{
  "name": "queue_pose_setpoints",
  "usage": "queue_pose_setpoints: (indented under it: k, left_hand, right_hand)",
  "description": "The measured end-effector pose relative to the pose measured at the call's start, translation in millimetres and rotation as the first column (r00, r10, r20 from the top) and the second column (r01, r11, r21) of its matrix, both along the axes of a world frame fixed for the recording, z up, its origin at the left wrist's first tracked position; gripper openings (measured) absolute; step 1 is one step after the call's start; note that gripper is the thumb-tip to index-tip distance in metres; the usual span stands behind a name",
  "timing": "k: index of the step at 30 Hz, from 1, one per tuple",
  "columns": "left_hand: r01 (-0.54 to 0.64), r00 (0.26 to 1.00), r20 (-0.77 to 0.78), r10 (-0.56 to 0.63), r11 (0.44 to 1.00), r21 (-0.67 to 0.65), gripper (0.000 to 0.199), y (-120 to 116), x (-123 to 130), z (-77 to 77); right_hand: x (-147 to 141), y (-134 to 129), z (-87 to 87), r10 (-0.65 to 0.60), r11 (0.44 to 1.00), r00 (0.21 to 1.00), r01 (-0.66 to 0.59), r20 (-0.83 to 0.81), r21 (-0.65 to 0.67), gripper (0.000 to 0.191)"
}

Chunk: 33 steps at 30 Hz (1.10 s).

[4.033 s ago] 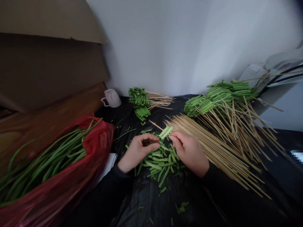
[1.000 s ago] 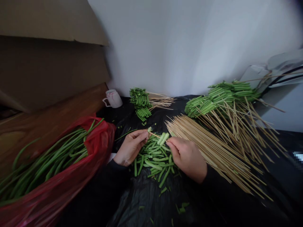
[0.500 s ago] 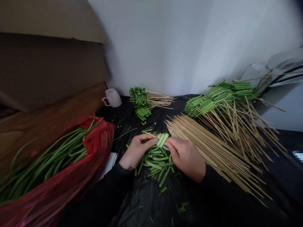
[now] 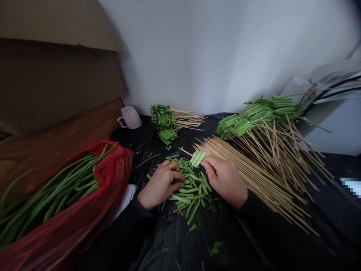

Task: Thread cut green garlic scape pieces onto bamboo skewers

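Observation:
My right hand pinches a bamboo skewer just beside several short green bean pieces threaded side by side on it. The skewer's bare tip points up and to the left. Over the left side of a loose pile of cut green beans reaches my left hand, wearing a ring. Its thumb and forefinger are apart, with the fingertips among the pieces. Whether it touches a particular piece is hard to tell.
A red plastic bag of long beans lies left. Bare skewers lie right. Threaded bean skewers are stacked at the back and back right. A white mug stands by the wall. Black plastic sheeting covers the surface.
My left hand has let go of the skewer and moved down to the bean pile. My right hand keeps the skewer, whose pointed end now shows bare. The view has shifted slightly.

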<state>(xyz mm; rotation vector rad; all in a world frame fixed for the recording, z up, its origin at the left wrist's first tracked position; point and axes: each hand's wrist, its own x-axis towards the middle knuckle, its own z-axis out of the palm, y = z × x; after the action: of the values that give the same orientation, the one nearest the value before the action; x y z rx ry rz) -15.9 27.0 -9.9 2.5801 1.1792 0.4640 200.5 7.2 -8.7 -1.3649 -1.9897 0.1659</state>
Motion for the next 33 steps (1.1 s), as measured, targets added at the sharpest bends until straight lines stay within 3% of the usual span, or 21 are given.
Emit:
queue_pose_setpoints:
  k: [6,11,15,17,20,23,25,28,33]
  left_hand:
    - [-0.021,0.994,-0.105,0.027,0.998,0.063,0.012,-3,2,-0.9]
    - [0.009,1.0,0.018,-0.009,1.0,0.018,0.008,-1,0,-4.7]
    - [-0.046,0.966,0.253,0.061,0.997,-0.064,0.007,0,3,-1.6]
    - [-0.104,0.895,0.412,0.168,0.979,-0.173,0.007,1,4,0.2]
    - [-0.145,0.675,0.637,0.372,0.913,-0.38,0.013,4,4,0.9]
    - [-0.044,0.384,0.74,0.553,0.811,-0.583,0.024,7,1,1.1]
    - [0.066,0.246,0.723,0.645,0.734,-0.676,0.029,8,-1,2.0]
    - [0.161,0.16,0.692,0.704,0.673,-0.722,0.032,9,-2,3.4]
    - [0.177,0.134,0.693,0.708,0.671,-0.72,0.032,9,-2,1.7]
  right_hand:
    - [-2,0,0.3,-0.002,1.0,1.0,0.002,0.02,-0.003,0.024]
    - [-1,-1,1.3,-0.004,1.0,1.0,0.004,-0.001,-0.002,0.024]
    - [0,-1,2.1,0.003,1.0,0.999,-0.002,-0.047,0.022,0.023]
    - [0,-2,3.0,0.009,0.999,0.997,-0.006,-0.076,0.044,0.021]
    - [-1,-3,3.9,0.017,0.996,0.995,-0.008,-0.098,0.085,0.019]
    - [-3,-4,2.6,0.046,0.995,0.996,-0.039,-0.07,0.094,0.019]
    - [-4,-5,0.7,0.069,0.994,0.997,-0.067,-0.026,0.083,0.021]
    - [-5,-7,-2.3,0.091,0.994,0.995,-0.093,0.046,0.05,0.023]
    - [-6,-10,-5.2,0.074,0.996,0.992,-0.079,0.107,0.043,0.022]
